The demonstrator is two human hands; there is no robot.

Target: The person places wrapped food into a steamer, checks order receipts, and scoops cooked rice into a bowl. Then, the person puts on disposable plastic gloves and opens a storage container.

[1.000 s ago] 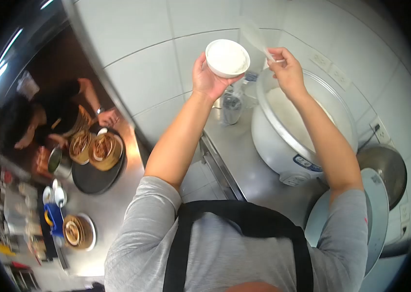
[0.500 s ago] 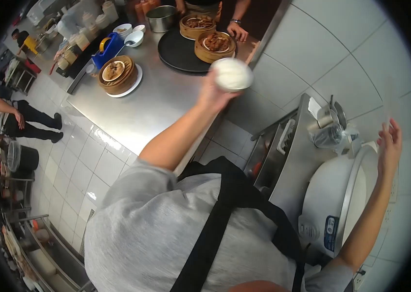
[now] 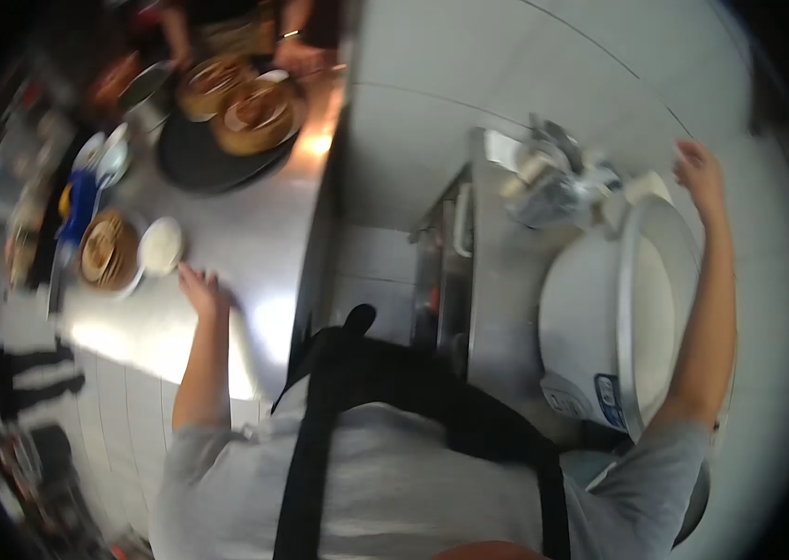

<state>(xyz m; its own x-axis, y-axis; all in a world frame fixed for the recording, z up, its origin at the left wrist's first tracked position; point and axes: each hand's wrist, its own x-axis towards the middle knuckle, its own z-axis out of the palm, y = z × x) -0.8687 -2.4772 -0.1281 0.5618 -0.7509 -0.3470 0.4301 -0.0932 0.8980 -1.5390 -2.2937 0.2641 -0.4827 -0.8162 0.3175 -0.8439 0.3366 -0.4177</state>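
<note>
A small bowl of white rice (image 3: 161,246) stands on the steel counter, beside a bamboo steamer (image 3: 107,250) on a white plate. My left hand (image 3: 202,290) is at the near side of the bowl, its fingers stretched out and apart; motion blur hides whether a fingertip still touches it. My right hand (image 3: 699,177) is raised above the far rim of a large rice cooker (image 3: 581,299). Its fingers are curled in, and what they may hold cannot be made out against the wall. White contents show inside the cooker.
A round black tray (image 3: 194,154) carries two bamboo steamers (image 3: 254,117) of food. Behind it, a co-worker's hand (image 3: 299,56) rests at the counter. A blue tape dispenser (image 3: 82,201) and bowls stand left. Pots and a plastic bag (image 3: 544,201) sit behind the cooker.
My left hand has carried the rice bowl left from near the tray to beside the steamer, and its fingers have opened. My view has turned; the right hand stays raised by the cooker.
</note>
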